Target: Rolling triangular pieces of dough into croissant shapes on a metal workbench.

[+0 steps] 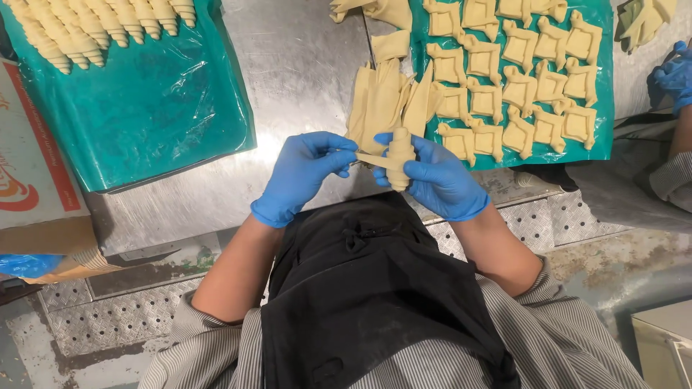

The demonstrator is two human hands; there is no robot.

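A half-rolled piece of pale dough (pixel 398 156) is held between both my blue-gloved hands over the steel table's near edge. My right hand (pixel 436 180) wraps the rolled body. My left hand (pixel 301 175) pinches the thin tail of dough that sticks out to the left. Just beyond my hands lies a pile of flat dough triangles (pixel 380 101). A teal-lined tray (pixel 597 79) on the right carries several cut dough pieces (pixel 519 86). Another teal-lined tray (pixel 151 108) on the left has rolled dough shapes (pixel 94 25) along its far edge.
A cardboard box (pixel 36 180) stands at the left edge of the steel table (pixel 303 65). Another person's blue-gloved hand (pixel 674 72) and striped sleeve (pixel 674 180) are at the far right. Loose dough scraps (pixel 645 21) lie at top right. Below the table is studded metal flooring (pixel 108 317).
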